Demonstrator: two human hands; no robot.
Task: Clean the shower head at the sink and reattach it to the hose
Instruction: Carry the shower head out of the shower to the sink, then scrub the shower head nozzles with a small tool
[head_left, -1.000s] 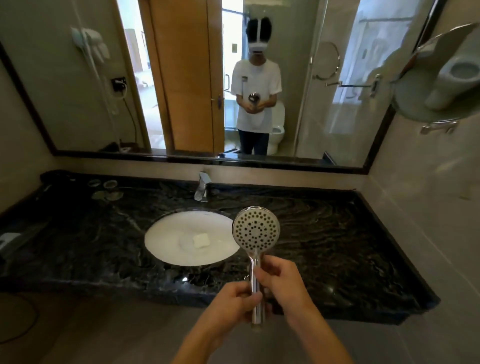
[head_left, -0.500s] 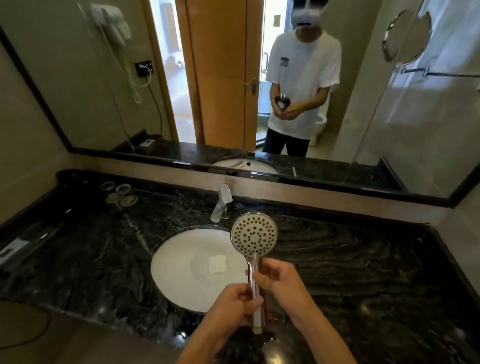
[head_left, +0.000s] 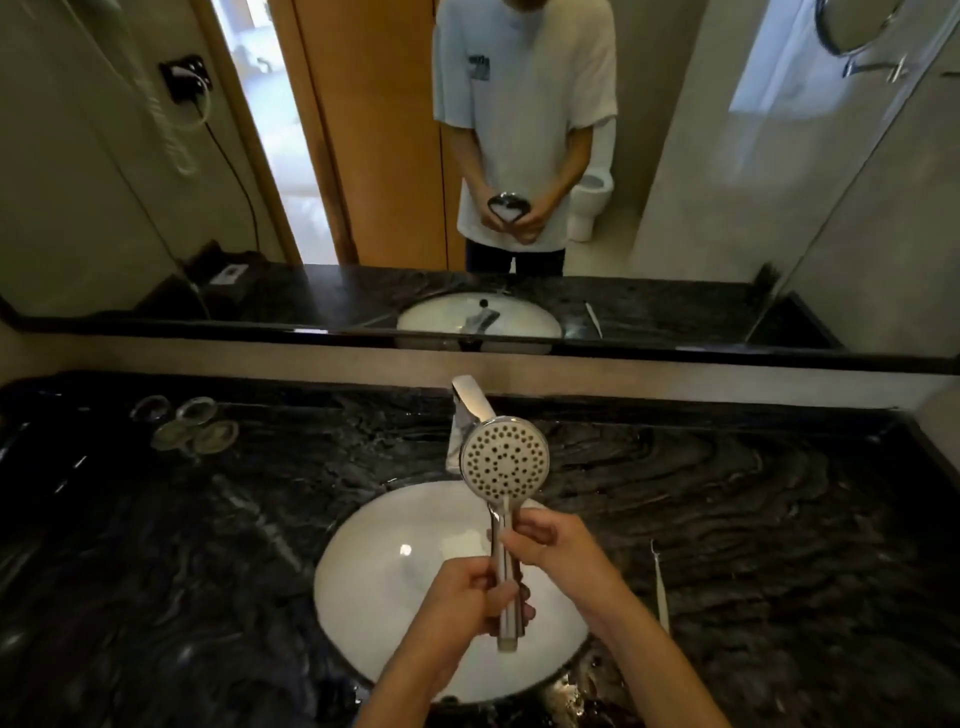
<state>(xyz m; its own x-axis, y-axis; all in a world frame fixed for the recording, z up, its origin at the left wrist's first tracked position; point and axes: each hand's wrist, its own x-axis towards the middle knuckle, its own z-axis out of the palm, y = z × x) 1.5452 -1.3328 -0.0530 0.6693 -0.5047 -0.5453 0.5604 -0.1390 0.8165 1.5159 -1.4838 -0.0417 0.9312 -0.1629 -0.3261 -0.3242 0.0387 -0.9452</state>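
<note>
A chrome shower head (head_left: 504, 458) with a round, white, holed face stands upright over the white oval sink (head_left: 374, 571), its face turned toward me. My left hand (head_left: 470, 597) grips the lower part of its chrome handle. Higher up, just under the head, my right hand (head_left: 556, 551) holds the handle too. No hose is in view, and the handle's bottom end hangs free. The chrome faucet (head_left: 467, 410) rises right behind the shower head.
The sink sits in a black marble counter (head_left: 727, 499). Several glass coasters or lids (head_left: 192, 426) lie at the back left. A thin white stick-like tool (head_left: 660, 587) lies right of the sink. A wide mirror (head_left: 363, 156) covers the wall behind.
I have stepped closer to the counter, so the sink now lies right under my hands. The shower head stays upright in both hands and now sits in front of the faucet.
</note>
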